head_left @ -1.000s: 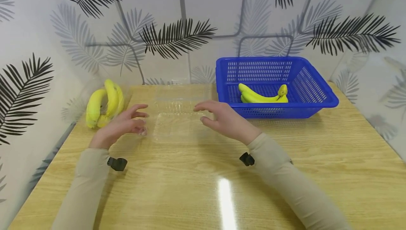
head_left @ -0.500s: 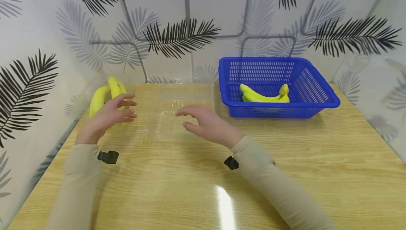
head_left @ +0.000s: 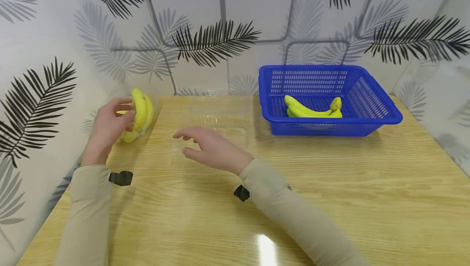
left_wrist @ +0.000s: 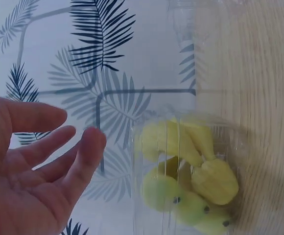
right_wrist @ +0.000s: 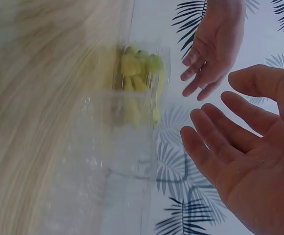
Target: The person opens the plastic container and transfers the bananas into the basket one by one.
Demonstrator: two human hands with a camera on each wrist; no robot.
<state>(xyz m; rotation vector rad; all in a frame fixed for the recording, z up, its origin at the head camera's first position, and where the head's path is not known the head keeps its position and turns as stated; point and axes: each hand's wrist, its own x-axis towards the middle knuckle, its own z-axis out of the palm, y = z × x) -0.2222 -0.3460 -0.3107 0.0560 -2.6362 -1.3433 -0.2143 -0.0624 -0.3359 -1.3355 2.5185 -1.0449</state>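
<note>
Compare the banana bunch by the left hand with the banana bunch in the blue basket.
The left banana bunch sits on the wooden table at its far left corner; the basket bunch lies inside the blue basket. The left bunch stands more upright, the basket bunch lies flat. The left hand reaches the left bunch; no hand is near the basket bunch. Both are yellow.

Your left hand (head_left: 108, 125) sits at the far left of the light wooden worktop (head_left: 330, 184), just beside the bunch of yellow bananas (head_left: 141, 113) near the back wall. Right of that bunch lies the clear plastic clamshell box (head_left: 220, 125), mid-worktop toward the back. Your right hand (head_left: 213, 151) is at the box's front edge. Far right at the back stands the blue perforated plastic basket (head_left: 371, 113), with a second yellow banana bunch (head_left: 312, 110) in it.
</note>
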